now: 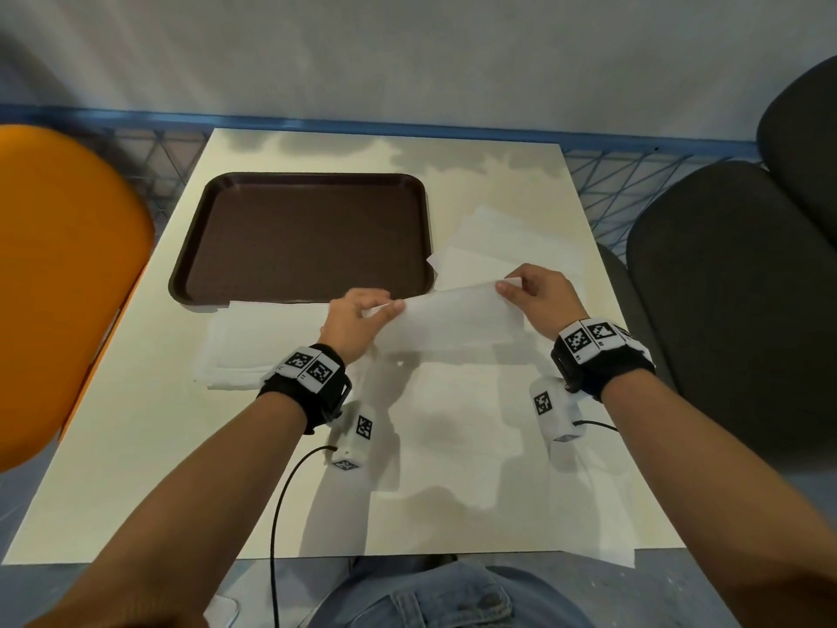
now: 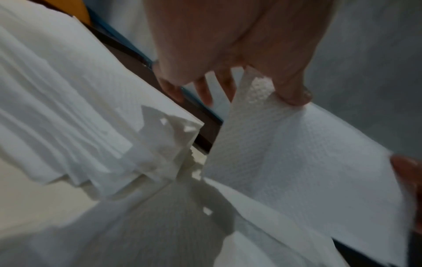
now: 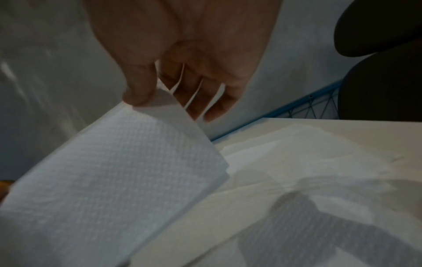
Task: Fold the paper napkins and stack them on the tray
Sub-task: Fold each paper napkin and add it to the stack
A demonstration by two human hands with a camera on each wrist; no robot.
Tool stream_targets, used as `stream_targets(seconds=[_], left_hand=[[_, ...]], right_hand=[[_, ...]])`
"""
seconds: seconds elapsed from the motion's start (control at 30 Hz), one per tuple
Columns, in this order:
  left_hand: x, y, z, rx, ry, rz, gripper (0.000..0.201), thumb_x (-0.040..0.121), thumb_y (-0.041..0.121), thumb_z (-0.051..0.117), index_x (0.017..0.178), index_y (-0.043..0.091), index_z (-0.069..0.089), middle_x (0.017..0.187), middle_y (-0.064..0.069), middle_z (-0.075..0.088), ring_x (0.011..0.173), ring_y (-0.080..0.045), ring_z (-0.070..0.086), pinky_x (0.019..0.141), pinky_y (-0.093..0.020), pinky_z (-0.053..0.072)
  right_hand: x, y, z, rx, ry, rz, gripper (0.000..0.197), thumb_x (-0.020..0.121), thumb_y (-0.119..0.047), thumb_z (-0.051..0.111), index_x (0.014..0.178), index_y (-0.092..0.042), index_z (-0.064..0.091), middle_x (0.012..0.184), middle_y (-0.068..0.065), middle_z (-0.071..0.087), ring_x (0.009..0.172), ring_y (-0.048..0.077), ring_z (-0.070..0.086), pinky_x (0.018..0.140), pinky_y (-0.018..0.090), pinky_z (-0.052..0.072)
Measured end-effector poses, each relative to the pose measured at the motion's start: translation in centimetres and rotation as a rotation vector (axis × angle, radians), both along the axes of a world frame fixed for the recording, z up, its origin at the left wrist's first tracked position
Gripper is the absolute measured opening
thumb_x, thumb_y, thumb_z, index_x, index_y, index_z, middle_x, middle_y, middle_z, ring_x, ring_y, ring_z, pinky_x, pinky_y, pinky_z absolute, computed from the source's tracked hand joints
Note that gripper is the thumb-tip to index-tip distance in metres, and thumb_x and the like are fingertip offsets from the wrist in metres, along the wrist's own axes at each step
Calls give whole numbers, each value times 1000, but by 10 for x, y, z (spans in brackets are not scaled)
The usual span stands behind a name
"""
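A white embossed paper napkin point(image 1: 457, 317) point(image 2: 303, 162) point(image 3: 109, 180) hangs lifted above the table between both hands. My left hand point(image 1: 362, 317) point(image 2: 262, 84) pinches its left top corner between thumb and fingers. My right hand point(image 1: 521, 287) point(image 3: 160, 97) pinches the right top corner. The dark brown tray point(image 1: 308, 237) lies bare at the back left of the table. A stack of folded napkins point(image 1: 244, 351) point(image 2: 68, 117) sits just in front of the tray, by my left wrist. More flat napkins point(image 1: 502, 242) point(image 3: 308, 153) lie right of the tray.
An unfolded napkin point(image 1: 453, 437) covers the near middle of the cream table point(image 1: 136, 446). An orange chair point(image 1: 59, 283) stands at the left, dark chairs point(image 1: 733, 287) at the right. A blue wire rack point(image 1: 634, 174) runs behind the table.
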State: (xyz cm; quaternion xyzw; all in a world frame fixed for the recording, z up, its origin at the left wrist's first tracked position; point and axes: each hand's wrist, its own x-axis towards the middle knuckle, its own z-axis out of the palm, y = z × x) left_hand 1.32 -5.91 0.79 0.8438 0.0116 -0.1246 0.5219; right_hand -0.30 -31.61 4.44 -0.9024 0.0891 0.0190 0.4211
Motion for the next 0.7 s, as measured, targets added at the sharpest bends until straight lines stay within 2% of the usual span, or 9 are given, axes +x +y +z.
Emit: stream_targets(seconds=[0.07, 0.1, 0.2, 0.33, 0.37, 0.43, 0.5, 0.6, 0.7], left_hand=[[-3, -3, 3, -74, 28, -22, 19, 91, 36, 60, 83, 20, 65, 84, 6, 60, 75, -4, 54, 71, -19, 42], [-4, -5, 1, -61, 26, -20, 19, 91, 34, 60, 84, 18, 65, 81, 5, 60, 72, -6, 54, 71, -21, 40], [-7, -9, -12, 73, 30, -11, 15, 90, 30, 62, 99, 20, 68, 106, 2, 64, 101, -15, 57, 84, -21, 36], [-19, -15, -33, 251, 52, -36, 38, 89, 29, 63, 125, 20, 53, 118, -7, 61, 114, -25, 53, 85, -22, 33], [-23, -17, -38, 264, 55, -52, 42, 89, 26, 63, 128, 20, 49, 114, -9, 61, 111, -28, 54, 85, -25, 36], [-32, -20, -47, 347, -27, -134, 48, 89, 25, 63, 134, 19, 44, 121, -9, 59, 115, -28, 52, 94, -32, 38], [-38, -25, -52, 586, -198, -287, 56, 92, 36, 56, 143, 21, 35, 145, -5, 42, 133, -26, 35, 107, -38, 28], [-43, -36, -51, 829, -234, -650, 62, 99, 49, 29, 152, 21, 11, 160, 1, 6, 147, -17, 3, 116, -43, -1], [-47, -43, -49, 990, -75, -889, 65, 100, 51, 13, 152, 15, -3, 160, -1, -6, 147, -16, -5, 117, -47, -8]], right_hand=[[0, 2, -4, -7, 59, -5, 14, 91, -31, 58, 93, -16, 60, 92, 11, 62, 92, 28, 57, 77, 29, 42], [-2, 4, -8, -24, 84, -14, 16, 91, -29, 57, 99, -16, 61, 97, 11, 62, 97, 27, 57, 79, 26, 39], [-11, 7, -23, -23, 173, -65, 22, 93, -27, 55, 112, -15, 58, 113, 16, 61, 108, 27, 55, 82, 23, 37], [-28, 9, -56, -108, 276, -56, 28, 93, -23, 54, 118, -13, 53, 71, 3, 53, 70, 19, 52, 57, 22, 35], [-32, 10, -64, -154, 283, -39, 29, 92, -21, 55, 119, -13, 51, 75, 3, 52, 73, 18, 52, 60, 23, 37], [-41, 14, -78, -356, 251, 26, 37, 89, -18, 59, 125, -18, 48, 112, 7, 53, 110, 23, 48, 87, 31, 41], [-46, 23, -84, -561, 188, 136, 52, 90, -23, 57, 138, -23, 38, 149, 6, 25, 139, 26, 18, 110, 38, 25], [-47, 44, -86, -604, 165, 403, 62, 98, -31, 42, 150, -22, 10, 159, -2, -7, 146, 20, -9, 118, 38, 4], [-47, 57, -94, -631, 303, 622, 60, 101, -29, 30, 150, -15, -3, 158, 0, -12, 146, 18, -11, 118, 36, 1]])
